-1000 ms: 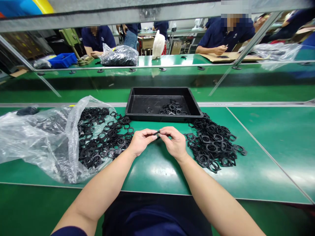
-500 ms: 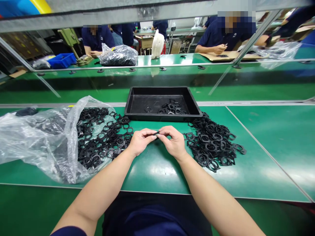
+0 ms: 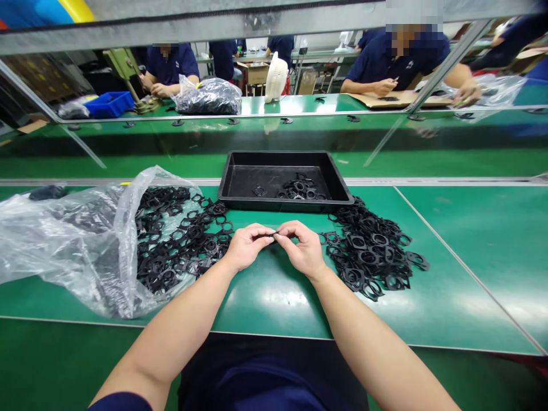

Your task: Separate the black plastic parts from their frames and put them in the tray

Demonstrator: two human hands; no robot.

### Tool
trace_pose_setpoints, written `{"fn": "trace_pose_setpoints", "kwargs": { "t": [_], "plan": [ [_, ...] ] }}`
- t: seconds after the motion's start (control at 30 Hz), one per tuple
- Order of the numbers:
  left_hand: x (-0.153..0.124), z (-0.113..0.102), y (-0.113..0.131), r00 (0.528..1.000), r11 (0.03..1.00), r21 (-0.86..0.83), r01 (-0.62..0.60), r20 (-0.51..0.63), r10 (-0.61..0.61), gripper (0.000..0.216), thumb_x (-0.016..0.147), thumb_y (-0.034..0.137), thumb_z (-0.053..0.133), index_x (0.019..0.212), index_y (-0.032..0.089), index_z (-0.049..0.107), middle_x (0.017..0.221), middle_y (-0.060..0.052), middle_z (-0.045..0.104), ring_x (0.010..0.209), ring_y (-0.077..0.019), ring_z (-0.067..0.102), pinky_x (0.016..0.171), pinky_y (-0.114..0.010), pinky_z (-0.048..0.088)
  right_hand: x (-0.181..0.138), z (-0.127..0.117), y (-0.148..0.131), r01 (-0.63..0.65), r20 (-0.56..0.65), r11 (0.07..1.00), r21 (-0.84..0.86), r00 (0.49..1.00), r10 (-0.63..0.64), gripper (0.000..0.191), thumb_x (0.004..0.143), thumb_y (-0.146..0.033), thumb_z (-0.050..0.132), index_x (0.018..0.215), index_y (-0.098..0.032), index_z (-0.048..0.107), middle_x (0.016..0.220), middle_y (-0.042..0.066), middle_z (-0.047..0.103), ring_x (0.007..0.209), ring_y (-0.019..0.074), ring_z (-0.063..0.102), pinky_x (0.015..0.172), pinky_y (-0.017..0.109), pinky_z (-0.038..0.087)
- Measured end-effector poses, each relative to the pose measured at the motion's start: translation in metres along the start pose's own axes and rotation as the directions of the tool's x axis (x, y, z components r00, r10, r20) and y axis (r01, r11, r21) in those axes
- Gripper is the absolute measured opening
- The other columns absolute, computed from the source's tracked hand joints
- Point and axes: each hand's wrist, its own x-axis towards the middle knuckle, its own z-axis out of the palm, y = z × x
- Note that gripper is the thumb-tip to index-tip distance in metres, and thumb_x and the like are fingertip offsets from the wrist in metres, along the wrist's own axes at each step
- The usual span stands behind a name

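Note:
My left hand and my right hand meet over the green bench, fingertips pinching one small black plastic part between them. Just beyond my hands stands a black tray with a few black ring parts lying in it. To the left, a heap of black ring-shaped parts spills from a clear plastic bag. Another pile of the same black parts lies to the right of my right hand.
The green bench runs on to the right. Behind a glass divider is a second green bench, with a dark bag of parts, a blue bin and a white fan. Other people in dark blue shirts work there.
My hands have stayed almost still, holding the small part. A person at the far right bench has stretched an arm out to the right.

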Motion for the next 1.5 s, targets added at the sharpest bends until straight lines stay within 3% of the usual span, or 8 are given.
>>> {"fn": "trace_pose_setpoints", "kwargs": {
  "t": [0.3, 0.57, 0.7, 0.93, 1.13, 1.23, 1.33, 1.5],
  "plan": [
    [0.001, -0.003, 0.005, 0.999, 0.989, 0.145, -0.028, 0.023, 0.025, 0.013, 0.078, 0.020, 0.062, 0.087, 0.017, 0.072, 0.087, -0.005, 0.066, 0.083, -0.0154, 0.060, 0.081, -0.028, 0.047, -0.001, 0.005, 0.012, -0.359, 0.078, 0.899, 0.250, 0.933, 0.351, 0.025, 0.074, -0.038, 0.069, 0.074, -0.015, 0.059, 0.067, 0.001, 0.058, 0.058, 0.0103, 0.050, 0.055, 0.024, 0.042],
    [0.000, 0.001, -0.001, 0.999, 0.999, 0.035, 0.009, -0.040, -0.008, 0.017, 0.079, 0.025, 0.063, 0.092, 0.017, 0.071, 0.090, -0.005, 0.066, 0.086, -0.0162, 0.060, 0.082, -0.029, 0.048, -0.001, 0.004, 0.008, -0.002, -0.043, 1.000, 0.013, 0.999, 0.002, 0.006, 0.080, -0.024, 0.064, 0.078, -0.019, 0.061, 0.083, 0.004, 0.064, 0.076, 0.0149, 0.060, 0.064, 0.027, 0.048],
    [0.000, -0.001, 0.000, 0.999, 0.999, 0.053, -0.013, -0.032, 0.015, 0.016, 0.079, 0.023, 0.062, 0.092, 0.018, 0.071, 0.090, -0.006, 0.066, 0.087, -0.0164, 0.061, 0.082, -0.029, 0.048, 0.001, 0.001, 0.006, 0.019, -0.014, 0.999, -0.035, 1.000, -0.019, 0.007, 0.082, -0.024, 0.062, 0.077, -0.019, 0.060, 0.080, 0.004, 0.063, 0.073, 0.0144, 0.059, 0.063, 0.028, 0.047],
    [0.000, -0.002, 0.007, 0.996, 0.975, 0.203, -0.089, 0.034, 0.084, 0.012, 0.079, 0.018, 0.061, 0.086, 0.018, 0.071, 0.087, -0.005, 0.066, 0.085, -0.0161, 0.060, 0.083, -0.030, 0.047, -0.001, 0.006, 0.005, -0.358, 0.077, 0.897, 0.259, 0.933, 0.350, 0.023, 0.074, -0.037, 0.067, 0.074, -0.017, 0.055, 0.061, -0.001, 0.054, 0.052, 0.0094, 0.047, 0.047, 0.022, 0.040],
    [-0.001, 0.007, -0.002, 0.988, 0.985, -0.096, 0.141, -0.047, -0.146, 0.035, 0.075, 0.025, 0.066, 0.107, 0.014, 0.062, 0.086, -0.005, 0.064, 0.078, -0.0140, 0.060, 0.075, -0.028, 0.050, 0.002, 0.006, 0.010, -0.546, 0.107, 0.718, 0.432, 0.821, 0.560, 0.036, 0.068, -0.047, 0.071, 0.077, -0.014, 0.056, 0.054, 0.000, 0.057, 0.044, 0.0098, 0.050, 0.043, 0.022, 0.043],
    [-0.001, 0.009, -0.003, 0.971, 0.967, -0.140, 0.214, -0.076, -0.225, 0.031, 0.073, 0.030, 0.069, 0.097, 0.012, 0.065, 0.082, -0.006, 0.066, 0.073, -0.0145, 0.062, 0.073, -0.028, 0.051, 0.003, 0.004, 0.012, -0.478, 0.022, 0.816, 0.324, 0.867, 0.498, 0.033, 0.074, -0.045, 0.067, 0.080, -0.014, 0.060, 0.063, 0.003, 0.062, 0.051, 0.0119, 0.057, 0.048, 0.024, 0.048],
    [0.000, 0.008, -0.002, 0.961, 0.963, -0.146, 0.226, -0.128, -0.245, 0.030, 0.072, 0.034, 0.070, 0.091, 0.012, 0.067, 0.078, -0.006, 0.068, 0.069, -0.0148, 0.063, 0.070, -0.028, 0.051, 0.001, 0.003, 0.012, -0.262, -0.110, 0.962, 0.078, 0.957, 0.270, 0.020, 0.078, -0.035, 0.066, 0.085, -0.016, 0.064, 0.079, 0.005, 0.066, 0.067, 0.0143, 0.062, 0.058, 0.026, 0.052],
    [-0.001, 0.007, -0.002, 0.973, 0.980, -0.108, 0.170, -0.138, -0.184, 0.028, 0.072, 0.034, 0.069, 0.091, 0.013, 0.069, 0.083, -0.006, 0.067, 0.071, -0.0147, 0.062, 0.070, -0.028, 0.051, -0.001, 0.003, 0.009, 0.072, -0.138, 0.991, -0.113, 0.987, -0.087, 0.008, 0.082, -0.022, 0.063, 0.090, -0.020, 0.063, 0.092, 0.005, 0.066, 0.086, 0.0165, 0.062, 0.068, 0.029, 0.053]
  ]
}}
